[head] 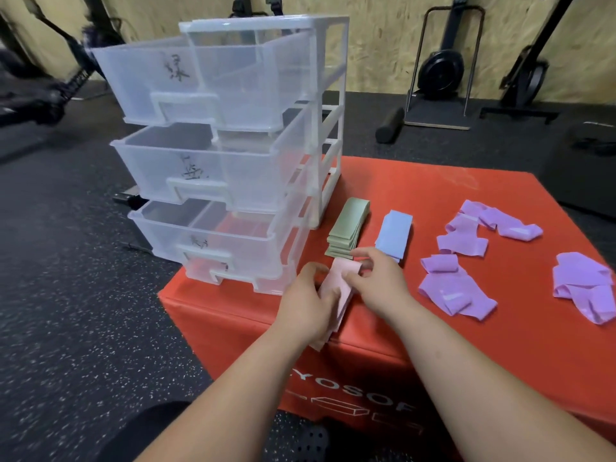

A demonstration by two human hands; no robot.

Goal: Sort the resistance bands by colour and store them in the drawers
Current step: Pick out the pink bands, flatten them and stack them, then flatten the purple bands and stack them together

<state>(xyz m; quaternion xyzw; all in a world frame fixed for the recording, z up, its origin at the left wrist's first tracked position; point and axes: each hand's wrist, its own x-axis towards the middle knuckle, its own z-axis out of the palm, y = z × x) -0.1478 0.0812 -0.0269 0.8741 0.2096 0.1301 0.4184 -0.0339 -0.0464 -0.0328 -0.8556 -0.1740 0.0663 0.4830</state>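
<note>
Pink resistance bands (343, 273), a flat pale stack, sit at the front-left edge of the red plyo box (416, 338). The left hand (306, 303) grips the near end and the right hand (380, 278) pinches the far end. Just behind lie a tidy green stack (348, 228) and a blue stack (394, 235). Purple bands (460, 288) sprawl loose toward the right edge. The clear drawer unit (233, 145) stands along the left edge with its drawers pulled out.

Two bare forearms (443, 358), black trouser leg (150, 431)

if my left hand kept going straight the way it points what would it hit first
The left hand grips the pink bands; pushed on up and right, it would likely meet the green stack next, though depth is hard to judge.
</note>
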